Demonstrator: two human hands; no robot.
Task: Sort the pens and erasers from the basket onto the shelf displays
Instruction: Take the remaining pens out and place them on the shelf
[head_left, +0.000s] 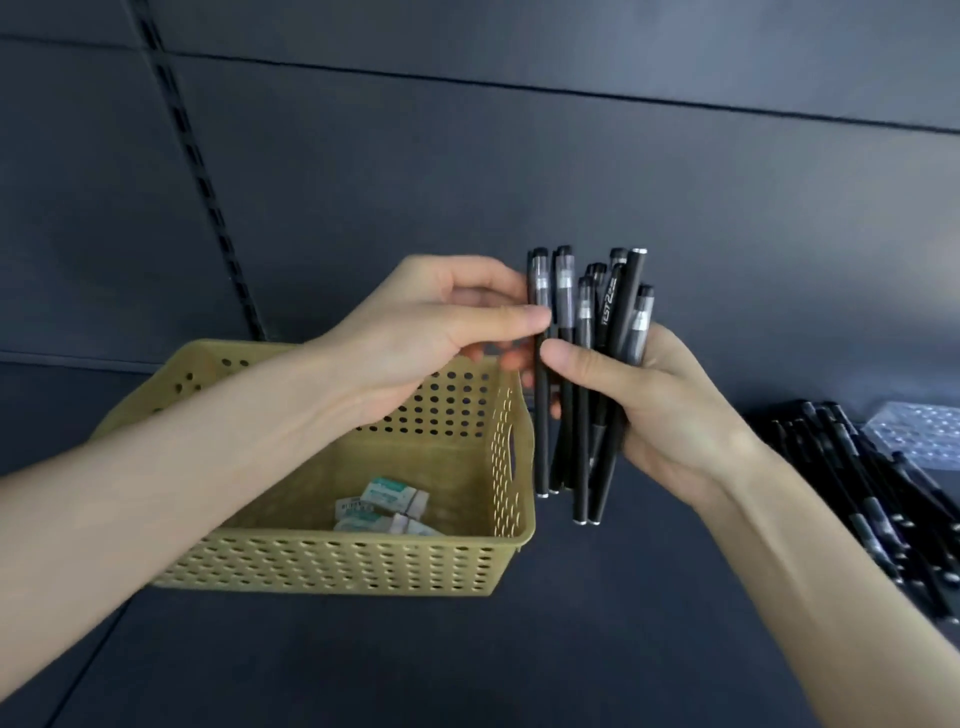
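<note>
My right hand (654, 410) grips a bundle of several black pens (587, 312), held upright above the dark shelf just right of the basket. My left hand (431, 332) reaches across the basket and pinches the leftmost pen of the bundle between thumb and fingers. The yellow perforated basket (332, 566) stands on the shelf at centre left. Inside it lie a few white and green erasers (387, 506). More black pens (862, 499) lie in a pile on the shelf at the right.
A clear plastic tray (919, 431) sits at the far right behind the pile of pens. The dark shelf surface (415, 665) extends in front of the basket. A dark back panel with a slotted upright (202, 176) rises behind.
</note>
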